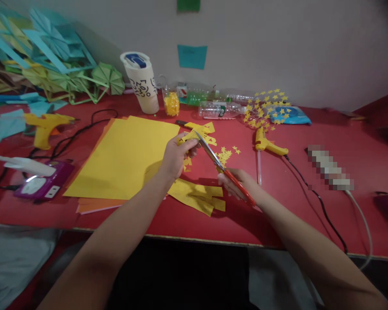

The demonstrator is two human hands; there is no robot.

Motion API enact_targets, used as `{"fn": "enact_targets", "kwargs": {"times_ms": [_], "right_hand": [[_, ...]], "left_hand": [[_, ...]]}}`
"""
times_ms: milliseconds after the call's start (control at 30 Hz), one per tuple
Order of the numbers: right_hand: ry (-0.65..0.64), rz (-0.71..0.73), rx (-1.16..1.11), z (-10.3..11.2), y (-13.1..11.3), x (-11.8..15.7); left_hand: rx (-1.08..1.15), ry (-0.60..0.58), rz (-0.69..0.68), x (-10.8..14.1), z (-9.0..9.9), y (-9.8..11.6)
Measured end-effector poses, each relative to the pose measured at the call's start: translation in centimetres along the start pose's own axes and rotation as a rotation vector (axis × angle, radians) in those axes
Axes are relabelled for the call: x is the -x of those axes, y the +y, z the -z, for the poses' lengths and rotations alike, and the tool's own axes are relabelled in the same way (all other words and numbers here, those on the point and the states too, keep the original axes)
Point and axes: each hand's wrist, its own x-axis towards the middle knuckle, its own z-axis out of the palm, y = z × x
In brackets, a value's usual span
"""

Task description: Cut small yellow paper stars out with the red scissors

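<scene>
My left hand pinches a small piece of yellow paper above the red table. Red-handled scissors are gripped in my right hand, their blades pointing up and left so that the tips meet the paper at my left fingers. Several small yellow paper stars lie in a loose heap just beyond the scissors. Yellow paper strips lie below my hands. Left of them rests a stack of large yellow sheets, with orange ones showing underneath. Yellow scraps and a dark-ended cutter lie behind my left hand.
Yellow glue guns lie at left and right, with trailing cords. A white tumbler, a jar of yellow pieces and plastic bottles line the back. Folded paper shapes pile up at back left. A purple power strip sits left.
</scene>
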Motion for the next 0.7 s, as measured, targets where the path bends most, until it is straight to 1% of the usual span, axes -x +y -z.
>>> {"fn": "enact_targets", "kwargs": {"times_ms": [167, 367, 700], "right_hand": [[0.003, -0.016, -0.003, -0.01, 0.04, -0.06], [0.003, -0.011, -0.012, -0.11, 0.05, -0.05], [0.016, -0.014, 0.004, -0.09, 0.09, -0.04]], "left_hand": [[0.004, 0.017, 0.017, -0.05, -0.03, -0.08], [0.004, -0.016, 0.028, -0.09, 0.08, -0.13], [0.003, 0.001, 0.04, -0.11, 0.0, -0.07]]}}
